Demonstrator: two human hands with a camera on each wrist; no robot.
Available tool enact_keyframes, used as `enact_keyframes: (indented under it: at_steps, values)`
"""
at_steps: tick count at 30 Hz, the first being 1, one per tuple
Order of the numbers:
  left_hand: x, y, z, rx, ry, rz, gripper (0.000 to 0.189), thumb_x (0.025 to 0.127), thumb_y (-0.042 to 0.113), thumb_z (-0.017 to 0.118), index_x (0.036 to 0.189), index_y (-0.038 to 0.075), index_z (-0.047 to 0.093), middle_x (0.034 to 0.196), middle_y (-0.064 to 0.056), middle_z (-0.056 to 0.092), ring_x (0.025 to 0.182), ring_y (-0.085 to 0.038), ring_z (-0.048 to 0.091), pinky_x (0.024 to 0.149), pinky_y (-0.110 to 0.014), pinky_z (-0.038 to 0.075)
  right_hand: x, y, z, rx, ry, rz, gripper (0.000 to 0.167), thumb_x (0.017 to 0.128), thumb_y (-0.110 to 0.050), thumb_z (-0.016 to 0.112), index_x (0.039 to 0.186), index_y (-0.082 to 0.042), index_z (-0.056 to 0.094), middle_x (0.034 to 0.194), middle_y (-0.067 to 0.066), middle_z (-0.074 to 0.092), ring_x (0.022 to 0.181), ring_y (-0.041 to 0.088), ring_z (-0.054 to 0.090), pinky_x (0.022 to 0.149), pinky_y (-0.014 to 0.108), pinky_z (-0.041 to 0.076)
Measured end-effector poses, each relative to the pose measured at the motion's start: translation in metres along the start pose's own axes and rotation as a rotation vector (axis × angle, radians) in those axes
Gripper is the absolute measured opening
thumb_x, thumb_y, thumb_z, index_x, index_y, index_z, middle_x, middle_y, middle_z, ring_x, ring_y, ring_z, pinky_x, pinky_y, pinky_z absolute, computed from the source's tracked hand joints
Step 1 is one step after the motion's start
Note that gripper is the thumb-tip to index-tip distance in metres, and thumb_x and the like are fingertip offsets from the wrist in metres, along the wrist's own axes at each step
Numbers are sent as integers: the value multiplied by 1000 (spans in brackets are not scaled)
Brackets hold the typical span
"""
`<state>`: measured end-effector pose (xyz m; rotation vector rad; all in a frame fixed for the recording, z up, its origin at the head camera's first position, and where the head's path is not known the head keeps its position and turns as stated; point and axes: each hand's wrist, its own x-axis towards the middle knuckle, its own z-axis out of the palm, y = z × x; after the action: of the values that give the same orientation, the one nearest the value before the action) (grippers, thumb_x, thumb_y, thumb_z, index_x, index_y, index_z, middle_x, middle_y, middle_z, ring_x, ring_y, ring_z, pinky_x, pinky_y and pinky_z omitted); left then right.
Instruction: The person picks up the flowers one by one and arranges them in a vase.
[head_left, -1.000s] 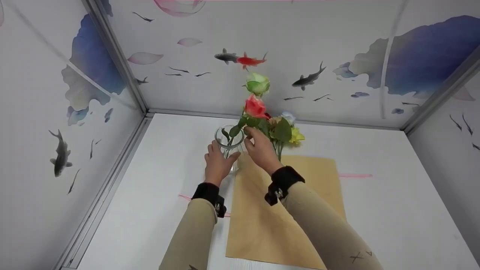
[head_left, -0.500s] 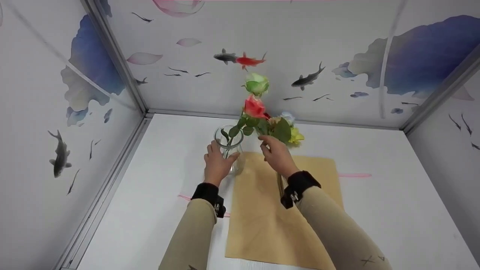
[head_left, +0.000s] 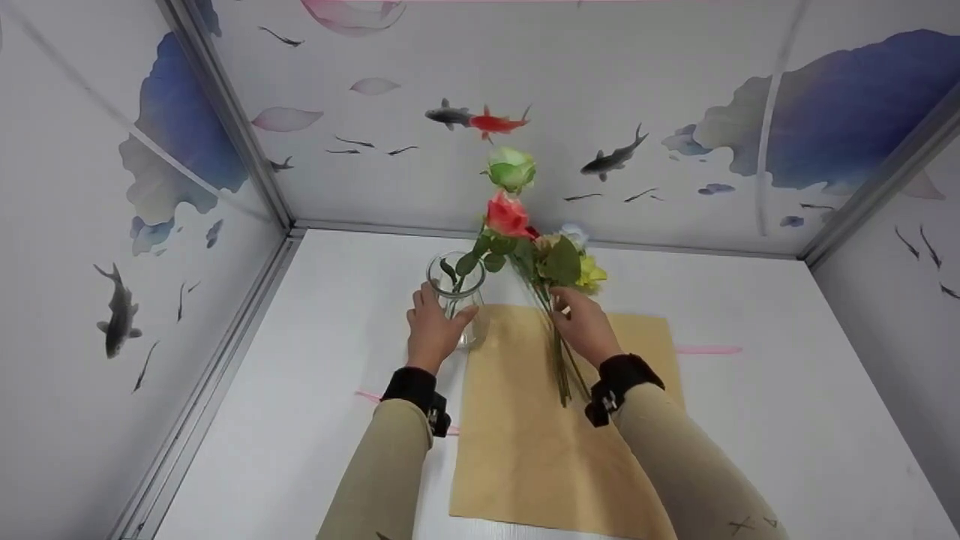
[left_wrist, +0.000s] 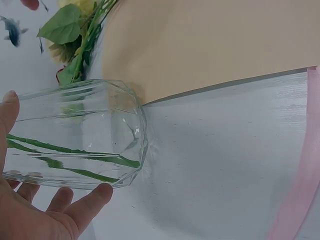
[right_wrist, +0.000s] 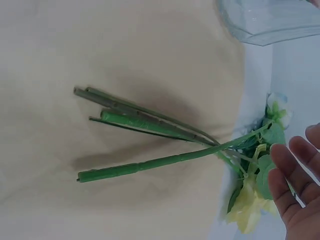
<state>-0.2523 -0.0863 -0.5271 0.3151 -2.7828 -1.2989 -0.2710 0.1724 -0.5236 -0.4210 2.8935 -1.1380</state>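
Note:
A clear glass vase point(head_left: 472, 334) stands on the white table beside the brown paper, and my left hand point(head_left: 435, 331) grips its side. Two green stems point(left_wrist: 85, 173) lean inside the glass. They belong to a coral-red rose point(head_left: 507, 216) and a pale green rose point(head_left: 511, 170) that rise above the rim. To the right lies a bunch of artificial flowers with a yellow bloom point(head_left: 591, 274), its stems point(right_wrist: 145, 125) reaching over the paper. My right hand point(head_left: 586, 324) is by those stems; in the right wrist view its fingers are loosely bent, with nothing between them.
A sheet of brown paper point(head_left: 517, 457) lies on the white table point(head_left: 787, 435). Pink tape strips point(head_left: 709, 350) mark the tabletop. Walls printed with fish and blue leaves point(head_left: 855, 112) enclose the table at the back and sides.
My right hand has moved away from the roses in the vase, rightward and nearer, to the stems of the lying bunch. My left hand has stayed on the vase.

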Motion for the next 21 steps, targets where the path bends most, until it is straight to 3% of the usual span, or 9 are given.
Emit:
enact_keyframes:
  at_steps: [11,21]
  values:
    - [0,0,0,5,-7,-20,101,91,52,73,160,2,19,161,-19,26,144,-45,31,106,-59,43,-10,19,1,-70,19,34,38,101,1,57,138,3,57,116,24,66,103,37,64,86,51,51]
    - [0,-1,0,5,-1,-3,101,91,50,74,160,1,19,161,-20,27,142,-47,31,104,-59,44,-15,33,5,-82,-31,106,36,101,-5,60,134,9,58,107,24,65,88,33,63,79,48,51]
